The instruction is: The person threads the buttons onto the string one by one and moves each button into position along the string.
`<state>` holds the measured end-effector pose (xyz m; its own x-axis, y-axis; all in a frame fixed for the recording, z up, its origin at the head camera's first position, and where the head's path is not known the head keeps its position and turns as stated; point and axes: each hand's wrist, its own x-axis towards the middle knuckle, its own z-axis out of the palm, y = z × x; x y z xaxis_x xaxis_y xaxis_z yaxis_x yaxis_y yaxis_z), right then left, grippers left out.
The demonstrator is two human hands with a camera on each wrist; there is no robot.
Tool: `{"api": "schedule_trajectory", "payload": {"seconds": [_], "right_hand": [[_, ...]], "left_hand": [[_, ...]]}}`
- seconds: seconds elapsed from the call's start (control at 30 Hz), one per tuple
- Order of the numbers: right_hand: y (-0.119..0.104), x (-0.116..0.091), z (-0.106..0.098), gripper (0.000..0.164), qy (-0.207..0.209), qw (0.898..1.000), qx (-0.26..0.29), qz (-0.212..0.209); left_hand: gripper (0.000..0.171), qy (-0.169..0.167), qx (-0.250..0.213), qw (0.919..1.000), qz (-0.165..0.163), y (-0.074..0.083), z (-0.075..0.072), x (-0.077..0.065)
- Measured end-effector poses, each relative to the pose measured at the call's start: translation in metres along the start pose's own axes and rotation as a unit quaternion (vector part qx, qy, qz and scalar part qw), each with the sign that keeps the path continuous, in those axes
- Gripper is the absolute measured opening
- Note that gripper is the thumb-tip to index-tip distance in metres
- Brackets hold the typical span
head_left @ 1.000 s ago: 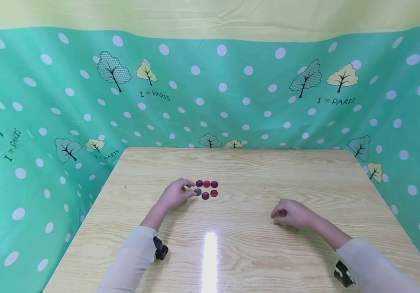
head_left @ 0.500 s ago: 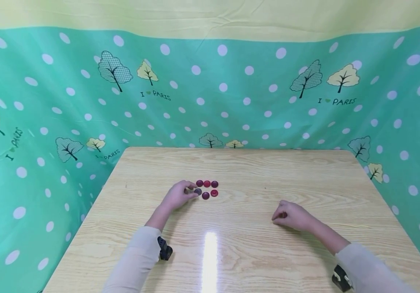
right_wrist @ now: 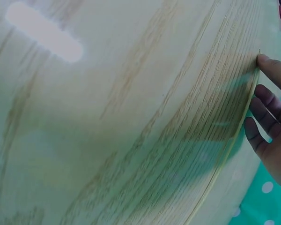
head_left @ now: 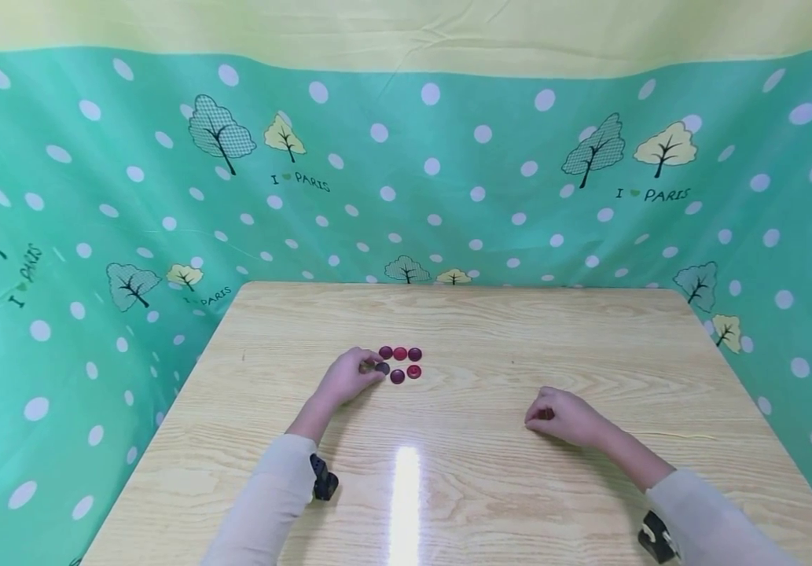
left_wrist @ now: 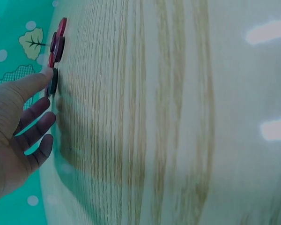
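Basically, right hand (head_left: 567, 415) pinches thin cord (right_wrist: 215, 180) by one end, length running right; dark button (head_left: 383, 368), pinched by left hand (head_left: 346, 377), lies far-left of that grip.

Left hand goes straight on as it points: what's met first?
The dark grey disc, right at the left hand; past that, likely the dark purple disc beside it, though exact heading is unclear.
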<state>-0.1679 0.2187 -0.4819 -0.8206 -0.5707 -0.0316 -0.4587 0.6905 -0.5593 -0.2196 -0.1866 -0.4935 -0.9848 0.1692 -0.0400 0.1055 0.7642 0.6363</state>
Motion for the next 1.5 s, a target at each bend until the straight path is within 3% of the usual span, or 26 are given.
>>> {"api": "schedule_trajectory", "payload": {"seconds": [0.93, 1.5], "right_hand": [[-0.002, 0.008, 0.007, 0.005, 0.029, 0.999, 0.017, 0.018], [-0.004, 0.011, 0.007, 0.004, 0.033, 0.998, 0.042, 0.031]], "left_hand": [[0.038, -0.007, 0.053, 0.9985, -0.013, 0.005, 0.001, 0.005], [0.037, 0.002, 0.032, 0.9993, -0.017, -0.002, 0.0, 0.004]]}}
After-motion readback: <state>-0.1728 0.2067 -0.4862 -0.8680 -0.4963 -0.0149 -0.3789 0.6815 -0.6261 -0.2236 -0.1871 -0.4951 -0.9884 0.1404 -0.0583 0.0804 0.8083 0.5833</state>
